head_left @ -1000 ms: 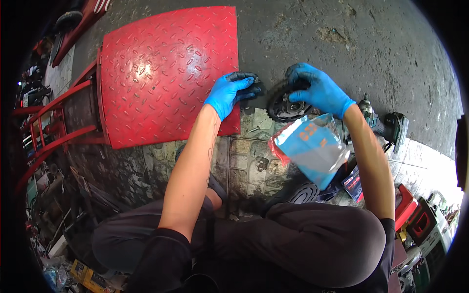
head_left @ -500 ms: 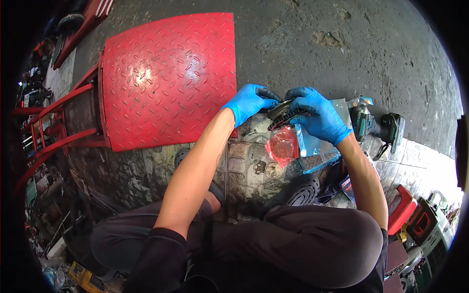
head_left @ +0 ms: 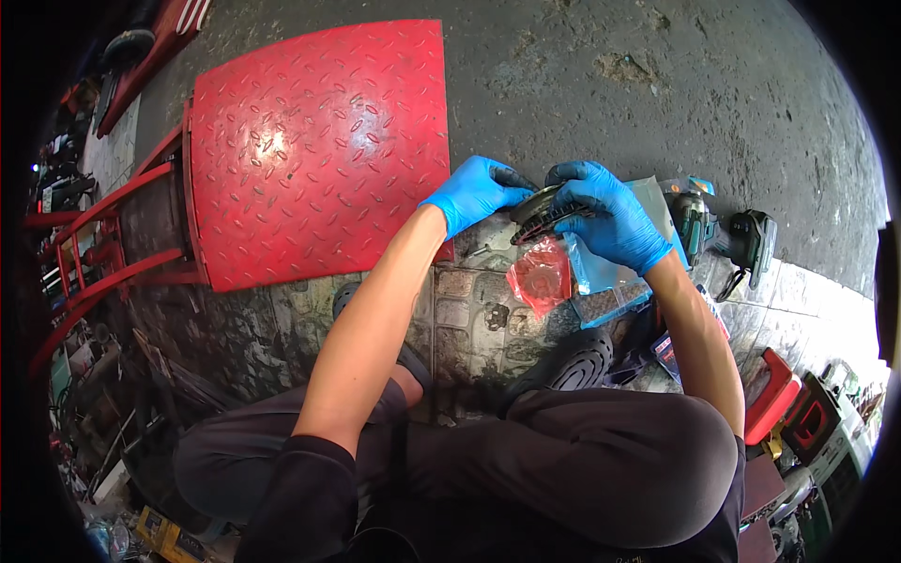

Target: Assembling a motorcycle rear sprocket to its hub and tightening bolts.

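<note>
Both my hands wear blue gloves with blackened fingertips. Between them is a dark, round metal part [head_left: 539,212] with a ribbed or toothed edge, tilted above the floor. My right hand [head_left: 612,218] is closed around its right side. Thumb and fingers of my left hand [head_left: 477,195] are pinched together at its upper left edge. Below the part lie a red plastic packet [head_left: 542,276] with a ring shape showing and a clear, blue-edged plastic bag [head_left: 610,298]. The underside of the round part is hidden.
A red diamond-plate ramp [head_left: 319,155] with a tubular frame stands to the left. On the right are a green-and-black cordless power tool [head_left: 693,225] and a black battery-like block [head_left: 751,246]. Stained tiles [head_left: 455,314] lie between my shoes. Cluttered parts line both sides.
The round part tips slightly, showing more of its upper face. Both hands stay in nearly the same place, with small finger shifts. The whole view has moved slightly.
</note>
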A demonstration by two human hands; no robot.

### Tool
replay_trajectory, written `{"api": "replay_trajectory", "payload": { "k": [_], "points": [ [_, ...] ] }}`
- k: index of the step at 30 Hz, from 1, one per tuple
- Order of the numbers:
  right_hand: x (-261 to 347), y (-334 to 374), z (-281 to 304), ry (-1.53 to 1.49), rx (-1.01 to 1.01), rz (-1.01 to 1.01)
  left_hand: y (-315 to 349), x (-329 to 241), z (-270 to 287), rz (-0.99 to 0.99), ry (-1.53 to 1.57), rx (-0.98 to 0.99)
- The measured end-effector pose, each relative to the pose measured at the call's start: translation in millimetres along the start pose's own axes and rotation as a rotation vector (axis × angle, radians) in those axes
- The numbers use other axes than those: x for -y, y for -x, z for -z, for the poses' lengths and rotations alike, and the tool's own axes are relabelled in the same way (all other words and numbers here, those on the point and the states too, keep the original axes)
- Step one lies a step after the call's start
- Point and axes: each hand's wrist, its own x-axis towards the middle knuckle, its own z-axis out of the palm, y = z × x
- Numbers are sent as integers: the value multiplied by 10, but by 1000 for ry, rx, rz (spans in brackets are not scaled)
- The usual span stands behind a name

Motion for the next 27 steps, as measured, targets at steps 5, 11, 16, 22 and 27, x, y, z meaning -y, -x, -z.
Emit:
{"api": "replay_trajectory", "payload": {
  "k": [5, 11, 16, 22, 27],
  "points": [
    [-5, 1, 0, 31, 21, 20, -34, -44, 17, 9, -77, 51],
    [-76, 31, 21, 28, 60, -27, -33, -84, 46, -28, -4, 60],
    [-79, 46, 15, 20, 75, -40, 1, -75, 72, -95, -25, 87],
    [-77, 131, -35, -27, -75, -84, 140, -93, -83, -252, -97, 65],
    [57, 192, -176, 218, -400, -70, 233, -24, -222, -346, -58, 42]
  ]
}}
